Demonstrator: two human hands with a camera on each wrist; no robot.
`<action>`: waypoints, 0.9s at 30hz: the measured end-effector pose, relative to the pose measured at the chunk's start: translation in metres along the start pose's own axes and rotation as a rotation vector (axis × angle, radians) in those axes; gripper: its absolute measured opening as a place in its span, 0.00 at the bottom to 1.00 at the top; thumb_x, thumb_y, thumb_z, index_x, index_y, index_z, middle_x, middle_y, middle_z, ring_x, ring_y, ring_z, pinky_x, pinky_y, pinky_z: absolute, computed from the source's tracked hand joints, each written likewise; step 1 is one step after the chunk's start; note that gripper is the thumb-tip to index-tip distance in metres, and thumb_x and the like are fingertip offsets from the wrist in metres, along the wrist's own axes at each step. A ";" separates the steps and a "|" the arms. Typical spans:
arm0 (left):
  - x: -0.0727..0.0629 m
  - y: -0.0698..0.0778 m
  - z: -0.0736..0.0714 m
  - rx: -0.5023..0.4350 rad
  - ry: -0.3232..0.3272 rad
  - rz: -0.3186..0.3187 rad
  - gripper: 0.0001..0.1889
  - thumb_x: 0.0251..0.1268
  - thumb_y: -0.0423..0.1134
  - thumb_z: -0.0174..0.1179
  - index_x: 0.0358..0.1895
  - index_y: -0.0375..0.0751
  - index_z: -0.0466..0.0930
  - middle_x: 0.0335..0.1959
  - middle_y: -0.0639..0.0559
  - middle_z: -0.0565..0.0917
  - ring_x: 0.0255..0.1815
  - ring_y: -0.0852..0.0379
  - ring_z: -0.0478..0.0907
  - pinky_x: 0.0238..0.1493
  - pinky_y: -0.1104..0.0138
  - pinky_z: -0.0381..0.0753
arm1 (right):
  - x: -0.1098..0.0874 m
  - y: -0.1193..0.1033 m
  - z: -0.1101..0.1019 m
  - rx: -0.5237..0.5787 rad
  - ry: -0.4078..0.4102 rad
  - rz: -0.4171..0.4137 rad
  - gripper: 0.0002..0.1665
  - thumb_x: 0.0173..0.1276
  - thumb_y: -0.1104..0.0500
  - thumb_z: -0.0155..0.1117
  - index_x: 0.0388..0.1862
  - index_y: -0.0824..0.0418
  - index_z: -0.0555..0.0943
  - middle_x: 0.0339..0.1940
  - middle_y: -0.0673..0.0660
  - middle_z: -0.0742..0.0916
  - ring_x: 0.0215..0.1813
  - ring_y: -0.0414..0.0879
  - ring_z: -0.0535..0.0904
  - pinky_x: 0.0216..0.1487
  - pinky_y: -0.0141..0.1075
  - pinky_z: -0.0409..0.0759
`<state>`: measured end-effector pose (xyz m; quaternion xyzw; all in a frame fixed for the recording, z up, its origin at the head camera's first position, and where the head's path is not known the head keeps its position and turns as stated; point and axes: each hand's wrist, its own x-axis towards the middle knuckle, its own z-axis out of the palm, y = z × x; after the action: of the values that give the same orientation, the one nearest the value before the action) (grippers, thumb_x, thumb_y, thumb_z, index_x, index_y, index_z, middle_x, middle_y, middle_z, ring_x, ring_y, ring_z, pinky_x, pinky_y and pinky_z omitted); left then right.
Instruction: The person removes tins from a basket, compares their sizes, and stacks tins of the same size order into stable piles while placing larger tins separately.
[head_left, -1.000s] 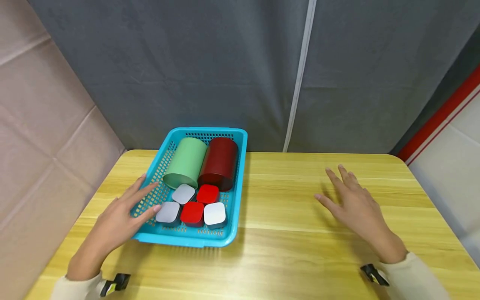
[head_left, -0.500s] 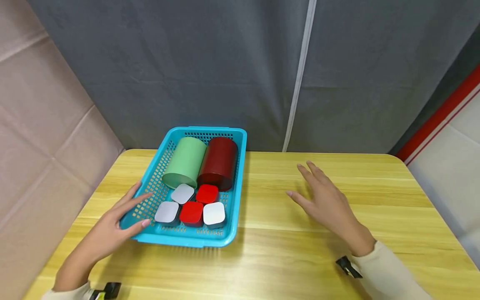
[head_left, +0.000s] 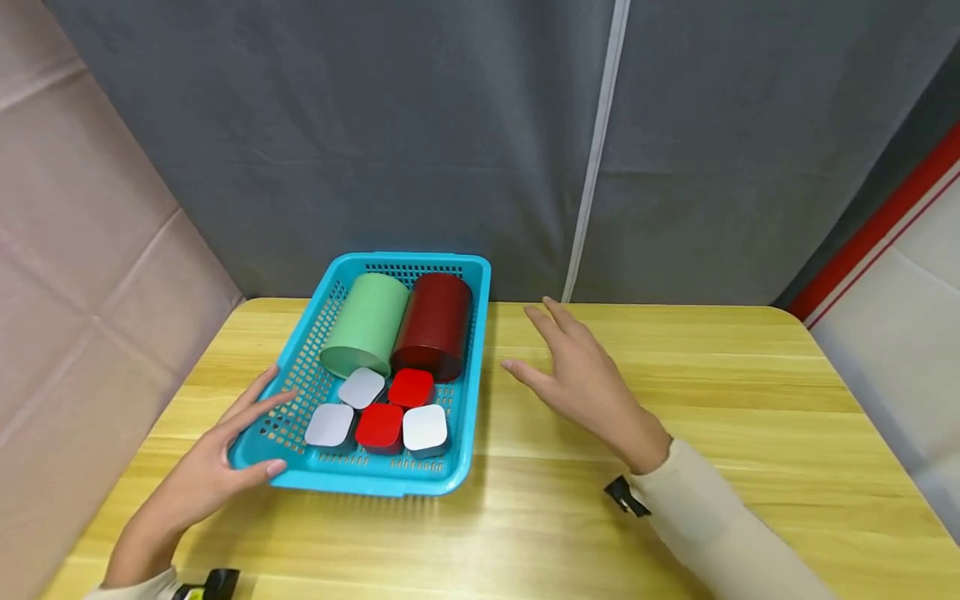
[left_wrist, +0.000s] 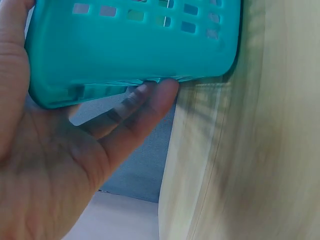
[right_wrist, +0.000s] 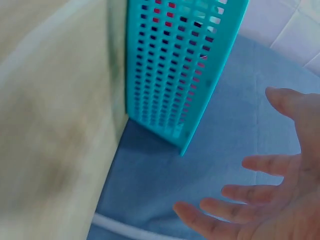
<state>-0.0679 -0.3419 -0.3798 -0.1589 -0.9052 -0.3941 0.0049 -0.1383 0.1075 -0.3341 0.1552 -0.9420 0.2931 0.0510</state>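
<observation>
A blue plastic basket with perforated walls sits left of centre on the table. Inside it, a green cylinder and a dark red cylinder lie side by side at the far end. In front of them are several small rounded-square pieces, including a red-topped one and a white-topped one. My left hand is at the near left corner, thumb by the front rim and fairly straight fingers against the left wall. My right hand hovers right of the basket, fingers spread, holding nothing.
The wooden table extends to both sides of the basket. A grey curtain hangs along its back edge, close behind the basket. Pale panels stand at the left, and a red-edged white one at the right.
My right hand has moved left across the table, towards the basket. The left hand has slid back towards the near left corner. The basket and its contents look unmoved.
</observation>
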 end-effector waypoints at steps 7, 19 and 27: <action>0.000 -0.003 -0.002 -0.049 -0.021 0.017 0.46 0.52 0.30 0.75 0.78 0.49 0.68 0.89 0.58 0.46 0.80 0.79 0.46 0.59 0.86 0.54 | 0.026 -0.029 0.012 -0.010 -0.018 -0.042 0.49 0.71 0.38 0.68 0.82 0.58 0.65 0.84 0.66 0.64 0.80 0.69 0.65 0.69 0.66 0.73; 0.000 -0.005 -0.001 -0.100 -0.028 0.029 0.44 0.51 0.28 0.74 0.76 0.44 0.70 0.89 0.57 0.45 0.80 0.78 0.46 0.61 0.85 0.55 | 0.067 -0.072 0.024 -0.121 -0.109 -0.090 0.47 0.72 0.36 0.66 0.82 0.55 0.65 0.84 0.64 0.66 0.80 0.63 0.66 0.67 0.60 0.78; 0.000 -0.005 -0.001 -0.110 -0.025 0.039 0.43 0.51 0.27 0.74 0.76 0.44 0.70 0.89 0.57 0.46 0.80 0.77 0.47 0.61 0.85 0.55 | 0.093 -0.084 0.037 -0.129 -0.200 -0.069 0.47 0.73 0.36 0.64 0.83 0.55 0.64 0.85 0.64 0.64 0.81 0.64 0.64 0.66 0.60 0.79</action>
<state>-0.0694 -0.3464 -0.3826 -0.1815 -0.8789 -0.4410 -0.0077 -0.1994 -0.0040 -0.3022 0.2126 -0.9533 0.2132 -0.0233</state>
